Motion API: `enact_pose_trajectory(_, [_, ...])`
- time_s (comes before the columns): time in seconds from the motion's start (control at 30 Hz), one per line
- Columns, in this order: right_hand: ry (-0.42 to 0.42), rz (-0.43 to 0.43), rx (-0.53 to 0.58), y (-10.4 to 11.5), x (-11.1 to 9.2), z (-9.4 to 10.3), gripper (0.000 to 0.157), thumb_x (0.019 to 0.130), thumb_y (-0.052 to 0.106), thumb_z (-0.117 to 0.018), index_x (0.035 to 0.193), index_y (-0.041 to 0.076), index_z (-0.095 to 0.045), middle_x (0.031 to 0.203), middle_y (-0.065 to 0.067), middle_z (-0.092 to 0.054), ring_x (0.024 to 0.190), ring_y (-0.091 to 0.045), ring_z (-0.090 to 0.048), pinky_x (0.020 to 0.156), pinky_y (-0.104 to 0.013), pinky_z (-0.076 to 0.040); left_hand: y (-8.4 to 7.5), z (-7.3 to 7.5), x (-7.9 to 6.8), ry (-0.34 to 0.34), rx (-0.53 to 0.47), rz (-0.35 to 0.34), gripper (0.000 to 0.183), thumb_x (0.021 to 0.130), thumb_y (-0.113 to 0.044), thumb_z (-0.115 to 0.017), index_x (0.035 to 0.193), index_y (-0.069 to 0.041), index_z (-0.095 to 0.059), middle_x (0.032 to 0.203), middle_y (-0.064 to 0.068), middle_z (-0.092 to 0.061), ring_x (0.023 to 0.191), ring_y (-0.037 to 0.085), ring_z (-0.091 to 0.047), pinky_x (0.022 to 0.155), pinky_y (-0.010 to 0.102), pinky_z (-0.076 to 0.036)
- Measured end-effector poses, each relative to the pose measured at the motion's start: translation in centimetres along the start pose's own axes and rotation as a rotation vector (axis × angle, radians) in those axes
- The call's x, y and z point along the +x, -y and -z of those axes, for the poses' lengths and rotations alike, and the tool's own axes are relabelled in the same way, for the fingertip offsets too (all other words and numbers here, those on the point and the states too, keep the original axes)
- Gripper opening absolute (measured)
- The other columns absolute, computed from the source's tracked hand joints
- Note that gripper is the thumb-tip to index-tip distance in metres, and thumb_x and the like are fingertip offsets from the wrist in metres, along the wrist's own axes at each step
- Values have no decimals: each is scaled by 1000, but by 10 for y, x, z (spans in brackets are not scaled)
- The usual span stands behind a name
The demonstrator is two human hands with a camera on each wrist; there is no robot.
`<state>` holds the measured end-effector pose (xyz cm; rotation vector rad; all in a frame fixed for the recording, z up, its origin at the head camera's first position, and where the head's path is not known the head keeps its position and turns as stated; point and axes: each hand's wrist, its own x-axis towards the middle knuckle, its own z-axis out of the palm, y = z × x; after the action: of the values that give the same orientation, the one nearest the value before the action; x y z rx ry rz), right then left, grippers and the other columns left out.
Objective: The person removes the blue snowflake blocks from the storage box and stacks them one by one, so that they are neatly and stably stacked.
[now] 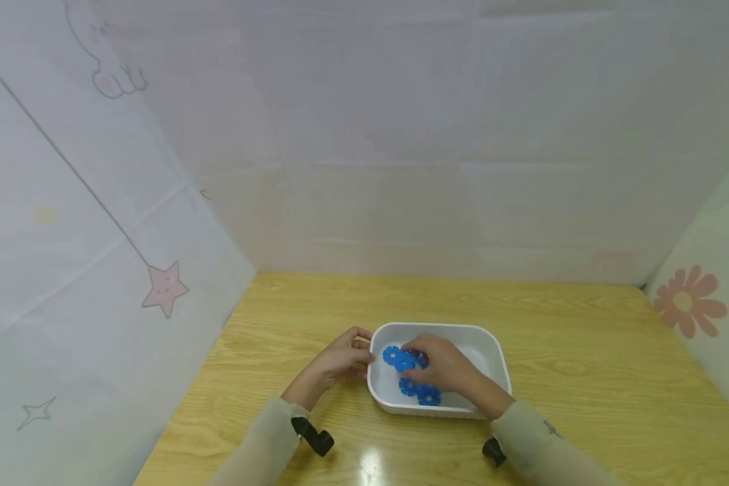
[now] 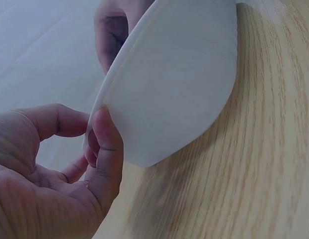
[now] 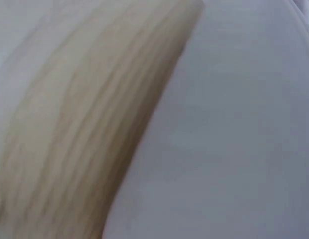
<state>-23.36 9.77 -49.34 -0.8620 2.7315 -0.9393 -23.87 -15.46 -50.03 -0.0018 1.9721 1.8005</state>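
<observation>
A white plastic tub (image 1: 495,358) stands on the wooden table. At its left end my left hand (image 1: 343,358) pinches the rim, and the left wrist view shows thumb and fingers of that hand (image 2: 60,164) on the edge of the tub wall (image 2: 179,74). My right hand (image 1: 443,364) reaches down inside the tub, with thumb and fingers curled about a blue snowflake disc (image 1: 422,360) partly hidden beneath it. More notched blue discs (image 1: 392,355) lie by the fingertips, and several others (image 1: 428,395) lie nearer the front wall. The right wrist view shows only the tub's wall (image 3: 219,129) and table.
The wood-grain table (image 1: 583,351) extends around the tub on all sides. A pale cloth backdrop (image 1: 401,169) rises behind it, with printed cloth (image 1: 97,290) along the left and more at the right. Black wrist straps (image 1: 312,437) show at both sleeves.
</observation>
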Motion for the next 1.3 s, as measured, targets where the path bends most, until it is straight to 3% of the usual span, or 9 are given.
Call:
enact_pose_trajectory(0.5, [-172, 7, 7, -38, -39, 38, 44, 85, 29, -83, 123, 10, -71, 96, 3, -66, 84, -20, -59, 68, -25, -49, 0, -2, 1, 1, -10, -25, 52, 87, 2, -66, 135, 2, -45, 113, 20, -58, 87, 23, -62, 60, 28, -57])
enact_pose_trajectory(0.7, [-243, -34, -12, -53, -51, 51, 43, 85, 26, -83, 123, 10, -71, 92, 8, -62, 81, -10, -54, 67, -24, -50, 2, 0, 1, 5, -6, -28, 52, 89, 2, -65, 136, 3, -44, 116, 23, -57, 92, 26, -62, 61, 28, -58])
enact_pose_trajectory(1.3, [-361, -153, -67, -96, -88, 91, 44, 90, 31, -78, 127, 7, -69, 96, 1, -64, 83, -16, -54, 67, -27, -48, 3, 2, 0, 5, -6, -29, 51, 90, 2, -65, 137, 2, -44, 116, 22, -56, 87, 22, -62, 61, 28, -57])
